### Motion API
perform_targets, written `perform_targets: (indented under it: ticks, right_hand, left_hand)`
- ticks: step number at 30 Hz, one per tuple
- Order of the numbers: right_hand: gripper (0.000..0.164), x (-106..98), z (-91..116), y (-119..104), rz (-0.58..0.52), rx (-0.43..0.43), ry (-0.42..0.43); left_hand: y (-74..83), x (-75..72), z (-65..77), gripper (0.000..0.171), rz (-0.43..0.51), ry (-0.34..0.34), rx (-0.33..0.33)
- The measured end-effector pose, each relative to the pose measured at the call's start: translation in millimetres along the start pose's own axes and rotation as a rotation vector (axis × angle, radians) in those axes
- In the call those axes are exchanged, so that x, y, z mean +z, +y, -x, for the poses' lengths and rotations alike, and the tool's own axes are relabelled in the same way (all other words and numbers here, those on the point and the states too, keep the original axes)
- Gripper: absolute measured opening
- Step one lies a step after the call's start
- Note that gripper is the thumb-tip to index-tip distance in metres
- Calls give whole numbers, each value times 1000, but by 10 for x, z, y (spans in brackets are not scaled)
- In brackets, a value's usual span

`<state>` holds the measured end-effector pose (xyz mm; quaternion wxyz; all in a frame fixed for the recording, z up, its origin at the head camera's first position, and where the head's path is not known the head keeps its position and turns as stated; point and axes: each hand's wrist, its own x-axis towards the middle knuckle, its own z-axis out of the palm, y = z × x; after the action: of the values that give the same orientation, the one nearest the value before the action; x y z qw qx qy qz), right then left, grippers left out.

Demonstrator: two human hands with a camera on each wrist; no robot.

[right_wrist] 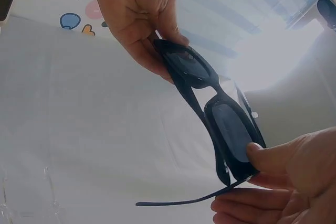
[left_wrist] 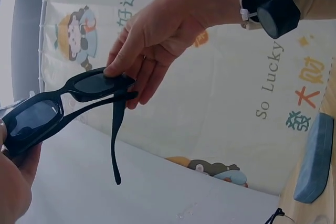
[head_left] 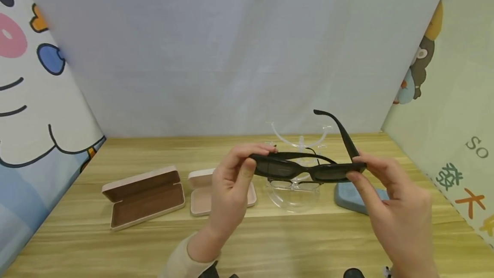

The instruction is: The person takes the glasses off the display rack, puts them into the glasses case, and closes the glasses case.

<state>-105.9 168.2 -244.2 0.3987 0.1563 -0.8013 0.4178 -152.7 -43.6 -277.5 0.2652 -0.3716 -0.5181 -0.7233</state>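
Note:
Both hands hold a pair of black sunglasses (head_left: pixel 308 170) raised over the table, dark lenses side by side. My left hand (head_left: pixel 231 183) pinches the left end of the frame between thumb and fingers. At the other end, my right hand (head_left: pixel 397 200) grips the corner by the hinge, its thumb on the lens in the left wrist view. The right temple arm (head_left: pixel 341 132) is unfolded and points up and away. Behind the lenses lies the left temple arm (head_left: pixel 301 155), folded across the frame. A clear display stand (head_left: pixel 291 205) behind them carries thin-rimmed eyeglasses (head_left: pixel 281 184), partly covered by the sunglasses.
An open glasses case with brown lining (head_left: pixel 148 209) stands at the left on the wooden table (head_left: pixel 293 248). Beside it is an open pale pink case (head_left: pixel 200 200), partly behind my left hand. A blue case (head_left: pixel 349 196) lies behind my right hand. Cloth walls (head_left: pixel 216 55) enclose the table.

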Motion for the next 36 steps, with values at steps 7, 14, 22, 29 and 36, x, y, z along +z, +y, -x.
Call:
perform_targets:
  ticks: [7, 14, 22, 29, 36]
  right_hand:
    - [43, 72, 8, 31, -154, 29, 84]
    - [36, 148, 54, 55, -210, 25, 42]
    - [31, 162, 84, 61, -338, 87, -113]
    - [28, 217, 71, 106, -398, 190, -168]
    - [28, 394, 56, 229, -566, 200, -221]
  left_hand:
    - [-1, -2, 12, 18, 45, 19, -47]
    - [-27, -19, 27, 20, 12, 95, -97]
    - [-110, -114, -21, 18, -125, 145, -167]
    - [-124, -212, 1, 18, -44, 159, -249]
    - [-110, -420, 73, 20, -161, 185, -359]
